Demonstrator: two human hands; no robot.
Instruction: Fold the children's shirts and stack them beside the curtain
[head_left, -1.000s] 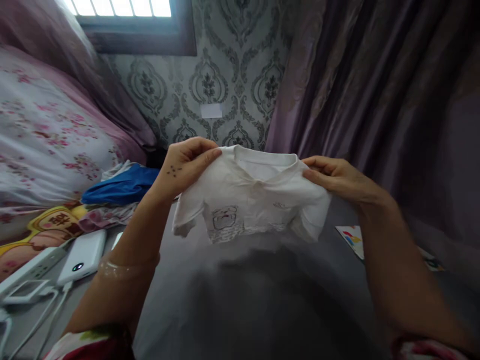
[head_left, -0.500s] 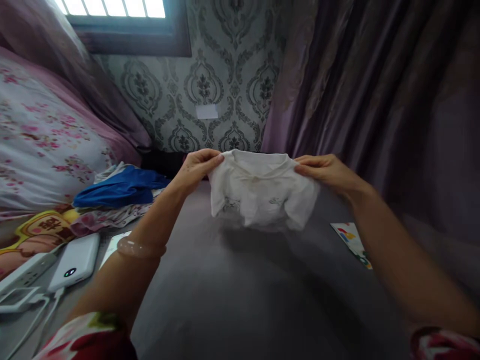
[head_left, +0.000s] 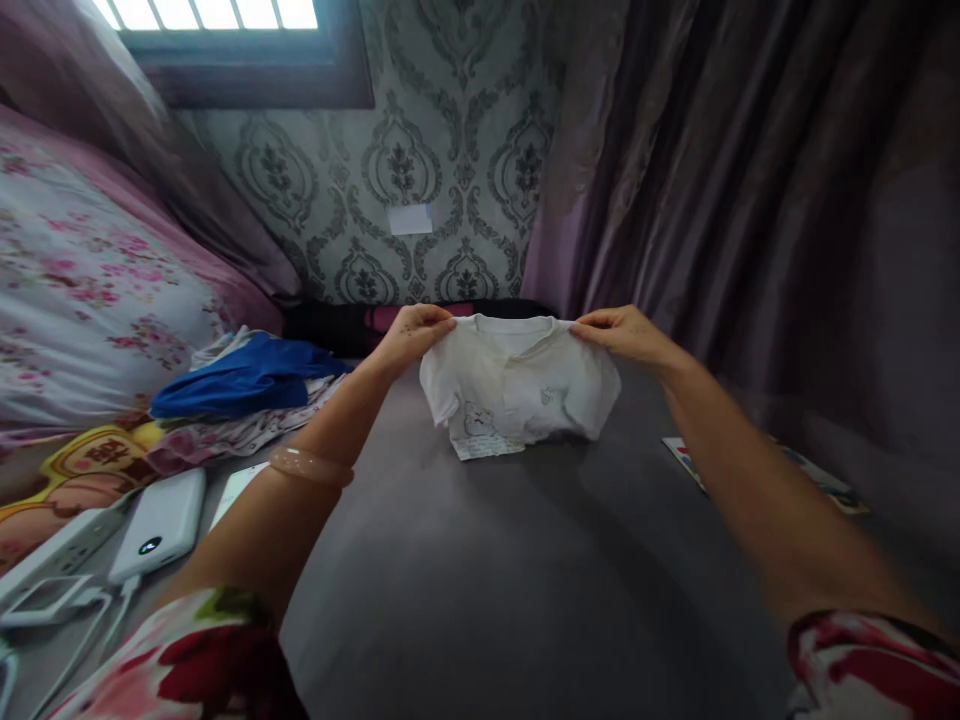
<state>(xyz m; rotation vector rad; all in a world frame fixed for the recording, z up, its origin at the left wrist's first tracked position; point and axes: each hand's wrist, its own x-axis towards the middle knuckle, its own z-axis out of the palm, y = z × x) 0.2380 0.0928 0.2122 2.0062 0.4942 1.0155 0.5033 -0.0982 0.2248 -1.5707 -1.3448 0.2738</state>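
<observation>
A small white short-sleeved shirt (head_left: 514, 385) hangs between my hands, its neckline toward the top and faint printed drawings on its front. My left hand (head_left: 416, 335) pinches the shoulder on the left, thumb and fingers closed on the cloth. At the opposite shoulder, my right hand (head_left: 626, 335) grips the fabric the same way. The shirt's lower edge is at or just above the grey bed surface (head_left: 517, 580); which of the two I cannot tell.
Left of my arm lie a blue garment (head_left: 240, 375) on other clothes, a white power bank (head_left: 161, 520), a power strip (head_left: 64, 545) with cables, and a partly hidden phone (head_left: 236, 490). A colourful printed card (head_left: 825, 480) lies behind my right forearm. Curtains (head_left: 675, 180) hang at right.
The shirt has come down a little and its lower front now shows more spread out. My right hand has moved inward to the left, while both hands keep their hold.
</observation>
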